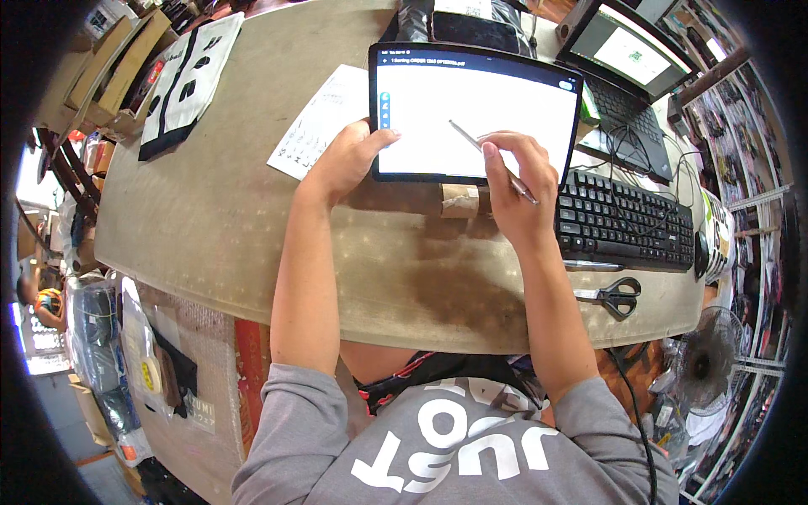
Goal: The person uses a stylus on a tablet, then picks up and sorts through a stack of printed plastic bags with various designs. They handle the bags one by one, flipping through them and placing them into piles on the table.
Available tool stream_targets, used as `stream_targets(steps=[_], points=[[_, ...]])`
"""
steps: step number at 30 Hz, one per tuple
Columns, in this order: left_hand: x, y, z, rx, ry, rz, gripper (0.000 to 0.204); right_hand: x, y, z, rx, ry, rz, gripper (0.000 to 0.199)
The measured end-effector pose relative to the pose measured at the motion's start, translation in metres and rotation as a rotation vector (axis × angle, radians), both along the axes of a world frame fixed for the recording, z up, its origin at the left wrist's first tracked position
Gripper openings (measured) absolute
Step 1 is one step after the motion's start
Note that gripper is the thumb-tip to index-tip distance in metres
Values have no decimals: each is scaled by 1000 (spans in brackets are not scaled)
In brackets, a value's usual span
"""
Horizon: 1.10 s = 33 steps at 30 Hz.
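Observation:
My left hand [343, 162] grips the lower left corner of a black-framed tablet [421, 109], its thumb lying over the front edge. The tablet's screen is mostly white, with a dark bar on top and a small blue tool strip at the left. Between the fingers of my right hand [522, 172] is a slim silver stylus [465, 133], its tip pointing up and left over the screen. I cannot tell whether the tip touches the glass. A handwritten sheet of paper [324, 114] lies on the table, partly behind the tablet and my left hand.
Right of the tablet are a black keyboard [623, 220], black scissors [619, 297] and an open laptop [627, 118] with tangled cables. A cardboard roll [459, 202] sits below the tablet. A black-and-white cloth bag [189, 88] lies at the far left of the table [210, 210]. A fan [705, 360] stands lower right.

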<state>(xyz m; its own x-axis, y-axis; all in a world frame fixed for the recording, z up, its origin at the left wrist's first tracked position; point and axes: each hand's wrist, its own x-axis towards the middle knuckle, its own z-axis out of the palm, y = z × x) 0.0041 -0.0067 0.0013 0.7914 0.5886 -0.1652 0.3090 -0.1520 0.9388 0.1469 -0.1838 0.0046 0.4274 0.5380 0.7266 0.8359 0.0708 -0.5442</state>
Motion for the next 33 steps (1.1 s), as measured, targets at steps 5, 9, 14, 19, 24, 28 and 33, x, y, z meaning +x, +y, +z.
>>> stream_targets(steps=[5,9,14,19,24,28,33], points=[[1,-1,1,54,77,25,48,0,-3,3,-21,-54,4,1],[-1,2,-4,122,15,-32,41,2,-4,3,-13,-15,-18,2],[-2,-3,3,167,81,-4,38,0,-5,1,-38,-45,20,3],[0,0,2,158,136,-23,41,7,-14,-1,-9,51,-8,5],[1,0,-3,92,61,4,41,3,-7,6,-31,114,-56,5],[1,-2,1,50,48,14,44,2,-8,2,41,61,6,6],[1,-4,7,35,100,53,43,1,-12,-2,-24,83,-5,8]])
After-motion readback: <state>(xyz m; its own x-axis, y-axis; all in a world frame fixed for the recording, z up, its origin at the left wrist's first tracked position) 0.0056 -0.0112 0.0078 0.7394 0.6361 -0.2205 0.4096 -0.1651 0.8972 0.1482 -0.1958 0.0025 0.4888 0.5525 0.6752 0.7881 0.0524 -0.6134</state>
